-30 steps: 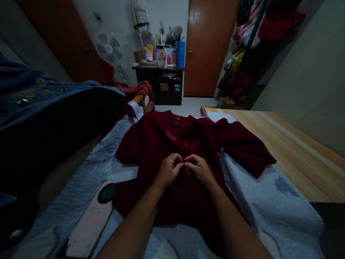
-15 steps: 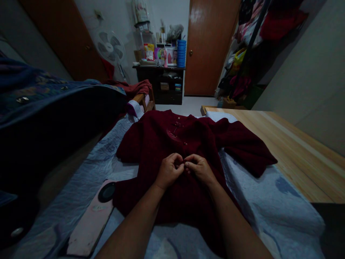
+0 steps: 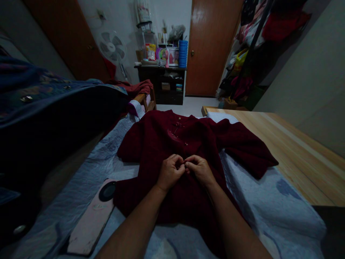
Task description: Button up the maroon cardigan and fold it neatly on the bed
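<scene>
A dark red long-sleeved jacket lies spread on the bed, collar away from me, with small shiny fastenings down its front. Over its middle front, below a fastening, both hands meet fingertip to fingertip. My left hand is closed in a pinch on the jacket's front edge. Opposite it, my right hand pinches at the same spot, thumb and forefinger together. Whatever small part, such as a button, sits between the fingertips is hidden.
A pink phone with a round dark camera lies on the pale blue sheet at left. Dark clothing with metal snaps fills the left side. A wooden board borders the bed at right. Beyond stand a fan and a cabinet.
Both hands stay pinched at the same place on the jacket front. The whole view has shifted slightly; nothing else visibly differs.
</scene>
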Available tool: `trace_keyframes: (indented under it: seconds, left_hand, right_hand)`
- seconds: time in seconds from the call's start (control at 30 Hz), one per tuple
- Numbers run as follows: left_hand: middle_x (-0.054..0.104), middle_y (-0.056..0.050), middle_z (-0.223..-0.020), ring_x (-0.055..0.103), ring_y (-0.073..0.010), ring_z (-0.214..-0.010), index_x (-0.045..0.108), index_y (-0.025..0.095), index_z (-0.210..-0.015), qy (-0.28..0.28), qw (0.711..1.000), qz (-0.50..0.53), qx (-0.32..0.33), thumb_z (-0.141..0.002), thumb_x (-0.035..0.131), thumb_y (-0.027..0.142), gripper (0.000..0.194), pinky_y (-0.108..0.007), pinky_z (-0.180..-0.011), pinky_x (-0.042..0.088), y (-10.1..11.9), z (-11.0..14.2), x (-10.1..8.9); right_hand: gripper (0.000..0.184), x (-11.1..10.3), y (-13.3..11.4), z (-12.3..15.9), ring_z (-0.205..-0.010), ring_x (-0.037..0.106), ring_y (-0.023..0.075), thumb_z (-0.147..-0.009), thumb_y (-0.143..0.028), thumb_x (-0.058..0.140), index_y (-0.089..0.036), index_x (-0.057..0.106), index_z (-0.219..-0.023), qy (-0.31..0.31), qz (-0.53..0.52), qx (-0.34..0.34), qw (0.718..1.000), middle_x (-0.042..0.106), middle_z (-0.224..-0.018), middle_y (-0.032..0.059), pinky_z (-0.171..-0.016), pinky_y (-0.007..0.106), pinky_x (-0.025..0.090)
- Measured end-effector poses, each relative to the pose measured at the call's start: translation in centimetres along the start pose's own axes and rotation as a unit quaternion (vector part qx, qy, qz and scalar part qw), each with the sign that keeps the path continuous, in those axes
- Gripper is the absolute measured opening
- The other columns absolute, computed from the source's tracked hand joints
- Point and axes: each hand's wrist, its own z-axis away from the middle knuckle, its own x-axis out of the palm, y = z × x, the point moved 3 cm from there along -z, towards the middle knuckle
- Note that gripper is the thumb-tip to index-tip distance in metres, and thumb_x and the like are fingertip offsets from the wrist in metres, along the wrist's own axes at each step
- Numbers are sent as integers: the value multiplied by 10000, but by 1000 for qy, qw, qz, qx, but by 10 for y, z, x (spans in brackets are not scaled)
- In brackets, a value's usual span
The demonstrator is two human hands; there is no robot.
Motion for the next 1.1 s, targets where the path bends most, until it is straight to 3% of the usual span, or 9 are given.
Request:
trace_keyframes:
  seconds: [0.2,0.4,0.63,0.87,1.1]
  left_hand:
    - [548,25,-730,534,-110,-661,529,191,-721,-5,1000,5,-10,-707,579,106,99,-219,-620,416,-2,-1,2]
    - [585,5,-854,582,-112,-742,547,191,-940,-32,994,100,-40,-756,557,124,197,-217,-673,472,-5,-2,2]
    - [606,-25,-899,613,-138,-807,671,183,-912,-59,989,127,-52,-787,645,256,147,-230,-692,486,-14,-5,3]
    - [610,-19,-888,605,-121,-761,665,183,-878,-41,992,113,-34,-787,624,196,101,-224,-671,483,-11,-2,2]
    - [605,-13,-854,588,-137,-787,644,186,-837,-31,996,76,-32,-789,630,206,54,-246,-702,468,-7,-4,1]
  right_hand:
    - [148,2,-1,-1,-516,538,89,-686,-246,671,-181,634,-814,-16,-1,-24,1000,609,-631,-40,-519,218,435]
    - [169,0,-2,-1,-543,523,100,-760,-346,646,-195,596,-817,-21,-3,-23,1000,569,-625,-45,-527,226,420]
    - [230,-2,-6,0,-615,499,94,-709,-328,722,-209,598,-861,-52,-33,-22,998,578,-746,-40,-595,231,401]
    - [255,-3,-3,-3,-646,496,101,-683,-302,735,-218,588,-874,-52,-52,-19,997,569,-772,-35,-600,232,388]
    - [205,2,-9,-2,-707,499,123,-686,-264,663,-215,572,-863,-22,37,-69,997,556,-780,-30,-681,251,407]
